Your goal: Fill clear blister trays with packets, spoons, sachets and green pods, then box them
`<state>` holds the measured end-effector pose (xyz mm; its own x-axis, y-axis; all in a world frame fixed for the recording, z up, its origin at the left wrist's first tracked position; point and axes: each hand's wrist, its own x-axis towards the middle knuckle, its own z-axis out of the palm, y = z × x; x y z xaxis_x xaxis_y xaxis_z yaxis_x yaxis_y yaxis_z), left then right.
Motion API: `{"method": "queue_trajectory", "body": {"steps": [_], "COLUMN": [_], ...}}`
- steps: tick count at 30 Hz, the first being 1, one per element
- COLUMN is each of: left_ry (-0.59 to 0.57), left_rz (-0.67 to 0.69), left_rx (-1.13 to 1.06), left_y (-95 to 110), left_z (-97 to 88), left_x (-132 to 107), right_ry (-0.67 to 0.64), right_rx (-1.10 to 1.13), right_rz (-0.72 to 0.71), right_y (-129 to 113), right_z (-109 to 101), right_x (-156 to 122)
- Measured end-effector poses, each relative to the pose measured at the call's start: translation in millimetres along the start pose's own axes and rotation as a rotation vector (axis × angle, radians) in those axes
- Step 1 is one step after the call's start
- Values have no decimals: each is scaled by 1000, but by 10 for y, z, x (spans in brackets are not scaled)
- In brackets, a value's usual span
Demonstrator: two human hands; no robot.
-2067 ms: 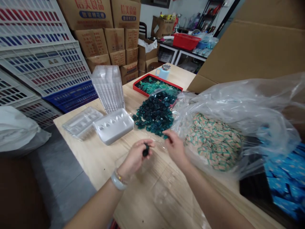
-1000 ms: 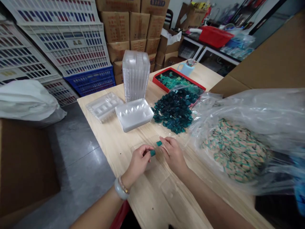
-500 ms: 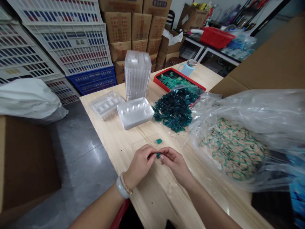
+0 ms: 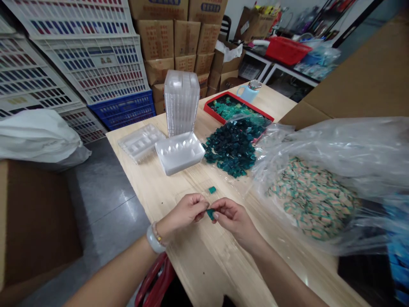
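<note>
— Teal cube (image 4: 210, 214), where is it?
— Clamped between the fingers (image 4: 215, 216) of the left hand (image 4: 187, 209) and right hand (image 4: 234, 219), over the table (image 4: 204, 264)'s left side; a second cube (image 4: 212, 189) lies just ahead.

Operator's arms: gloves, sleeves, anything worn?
The left hand and right hand are bare, and the left forearm and right forearm show no sleeves. The left wrist wears a wide pale bangle and a thin bracelet with a gold-coloured bead. Nothing shows on the right wrist.
</note>
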<state>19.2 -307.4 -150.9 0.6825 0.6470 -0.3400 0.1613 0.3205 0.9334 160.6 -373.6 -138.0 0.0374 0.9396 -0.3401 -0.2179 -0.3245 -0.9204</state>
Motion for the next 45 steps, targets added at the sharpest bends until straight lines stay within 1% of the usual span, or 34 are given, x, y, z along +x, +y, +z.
{"method": "queue_trajectory", "body": {"steps": [2, 3, 4, 5, 7, 8, 9, 10, 11, 12, 13, 14, 15, 16, 17, 19, 21, 23, 24, 25, 27, 29, 31, 32, 33, 34, 35, 37, 38, 39, 40, 42, 43, 45], "left_ry": [106, 137, 137, 108, 40, 46, 93, 168, 249, 318, 359, 375, 369, 352, 342, 347, 342, 320, 309, 304, 300, 290, 311, 348, 389, 415, 415, 346, 295, 252, 228, 210, 203, 182], "left_rz": [125, 198, 260, 306, 371, 408, 454, 504, 552, 591, 618, 629, 619, 587, 538, 426, 364, 348, 347, 347, 354, 372, 386, 377, 348, 298, 232, 107, 72, 57, 57, 58, 51, 30], "left_rx": [194, 313, 421, 502, 576, 576, 559, 529, 493, 467, 463, 480, 512, 549, 581, 627, 699, 805, 857, 899, 927, 868, 697, 552, 359, 128, -118, -544, -690, -788, -846, -866, -827, -668], "left_y": [-42, -63, -76, -74, 2, 81, 185, 306, 432, 550, 644, 701, 713, 677, 594, 327, 16, -240, -330, -394, -455, -459, -426, -395, -354, -303, -245, -120, -64, -18, 12, 26, 12, -37], "left_z": [19, 29, 37, 38, 18, -4, -31, -62, -92, -120, -144, -162, -175, -184, -187, -180, -150, -97, -67, -39, -4, -3, -25, -33, -34, -23, 0, 78, 126, 173, 214, 267, 277, 270], "left_x": [-17, -25, -24, -9, 83, 164, 265, 377, 488, 585, 657, 694, 693, 656, 589, 404, 220, 95, 62, 46, 52, 75, 84, 78, 64, 45, 21, -26, -46, -63, -77, -99, -108, -129], "right_ry": [-33, -49, -63, -65, -19, 35, 94, 137, 149, 127, 79, 15, -46, -96, -137, -207, -273, -329, -345, -350, -342, -313, -252, -199, -124, -45, 18, 93, 113, 130, 146, 198, 218, 242], "right_rx": [14, 53, 92, 115, 42, -67, -218, -393, -577, -753, -910, -1042, -1148, -1233, -1305, -1416, -1480, -1510, -1519, -1529, -1554, -1563, -1524, -1477, -1414, -1335, -1246, -1057, -969, -893, -834, -750, -716, -618], "right_rz": [7, 14, 15, 5, -64, -131, -220, -322, -425, -519, -598, -655, -694, -720, -738, -764, -795, -833, -846, -852, -837, -798, -747, -728, -717, -711, -701, -650, -612, -575, -543, -501, -482, -430], "right_y": [-61, -91, -117, -134, -132, -108, -72, -26, 24, 72, 112, 141, 158, 162, 158, 141, 139, 168, 191, 217, 264, 283, 265, 246, 224, 205, 190, 189, 204, 227, 254, 306, 324, 340], "right_z": [17, 12, -3, -27, -98, -139, -178, -212, -240, -260, -273, -280, -282, -281, -280, -284, -298, -317, -325, -330, -332, -323, -301, -282, -253, -215, -168, -57, -3, 44, 78, 105, 99, 68], "right_x": [-38, -60, -79, -90, -68, -27, 34, 112, 204, 300, 395, 481, 552, 603, 634, 641, 601, 555, 539, 530, 530, 533, 503, 468, 417, 354, 284, 146, 89, 44, 11, -25, -35, -54]}}
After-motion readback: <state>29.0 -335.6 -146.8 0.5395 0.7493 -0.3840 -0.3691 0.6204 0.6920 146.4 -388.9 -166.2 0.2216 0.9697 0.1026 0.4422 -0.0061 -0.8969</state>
